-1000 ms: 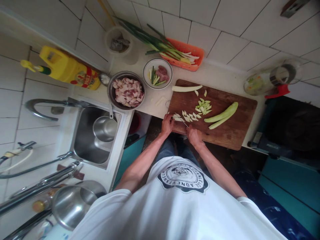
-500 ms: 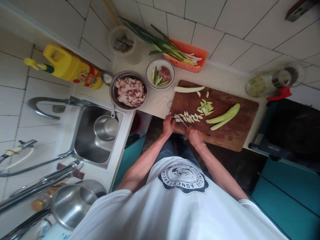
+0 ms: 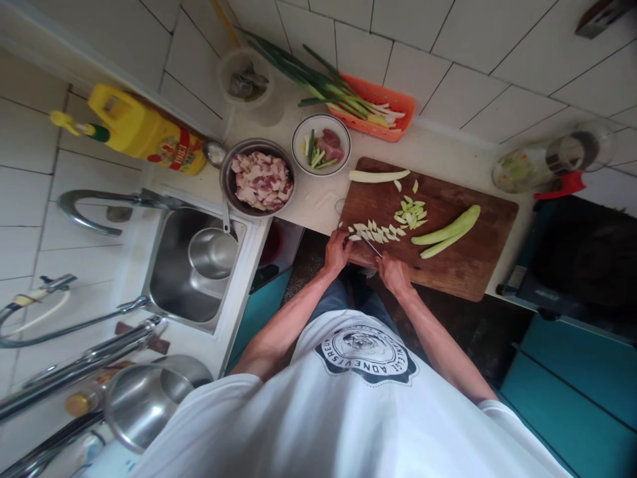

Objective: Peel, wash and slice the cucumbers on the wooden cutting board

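Note:
My right hand (image 3: 394,273) is closed round the handle of a knife (image 3: 371,246), whose narrow blade points up and left over the cutting board (image 3: 450,275). At the board's front left corner is my left hand (image 3: 338,249), fingers curled beside the cut pieces; what they grip, if anything, is hidden. A row of pale slices (image 3: 381,232) lies just beyond the blade. Behind it sits a heap of greener slices (image 3: 412,214). Long peeled, pale green gourd pieces (image 3: 448,229) rest on the right, and another pale length (image 3: 379,176) lies along the far edge.
A metal bowl of raw meat chunks (image 3: 261,180), a plate (image 3: 300,159) with meat and scallions, and an orange basket (image 3: 405,126) stand behind and left. Left are a yellow oil jug (image 3: 134,133) and a sink (image 3: 166,285) holding a pan. A black stove (image 3: 577,259) is right.
My right hand and the knife have shifted slightly to the right, away from my left hand. My left hand stays at the board's corner. The whole view has moved a little.

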### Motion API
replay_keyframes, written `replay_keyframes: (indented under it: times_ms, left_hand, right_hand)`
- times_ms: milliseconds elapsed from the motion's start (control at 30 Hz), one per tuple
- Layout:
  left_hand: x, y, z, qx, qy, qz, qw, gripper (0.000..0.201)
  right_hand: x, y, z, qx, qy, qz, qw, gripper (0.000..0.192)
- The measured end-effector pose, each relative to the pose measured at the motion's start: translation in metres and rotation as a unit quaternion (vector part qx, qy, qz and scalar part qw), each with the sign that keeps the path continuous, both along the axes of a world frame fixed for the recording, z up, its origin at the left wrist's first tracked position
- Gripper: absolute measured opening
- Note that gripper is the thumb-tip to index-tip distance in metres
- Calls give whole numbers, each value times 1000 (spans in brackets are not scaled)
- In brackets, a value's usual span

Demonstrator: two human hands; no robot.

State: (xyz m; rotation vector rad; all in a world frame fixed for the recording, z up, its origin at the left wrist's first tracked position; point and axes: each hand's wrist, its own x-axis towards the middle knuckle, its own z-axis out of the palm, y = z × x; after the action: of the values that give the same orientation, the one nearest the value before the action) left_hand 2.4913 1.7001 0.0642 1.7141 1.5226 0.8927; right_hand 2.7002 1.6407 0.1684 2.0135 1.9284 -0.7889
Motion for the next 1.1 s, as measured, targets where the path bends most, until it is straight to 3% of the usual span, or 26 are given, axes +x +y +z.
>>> replay_keyframes:
  times_ms: [333,1100]
  left_hand:
    - [1,3,3,-21,47,-10,999,11]
    - [8,2,12,-53,106,-3,993,10]
  right_hand:
    - [6,-1,11,-21,-45,53,997,39]
    - [-8,-6,-2,-59,-6,1,998,44]
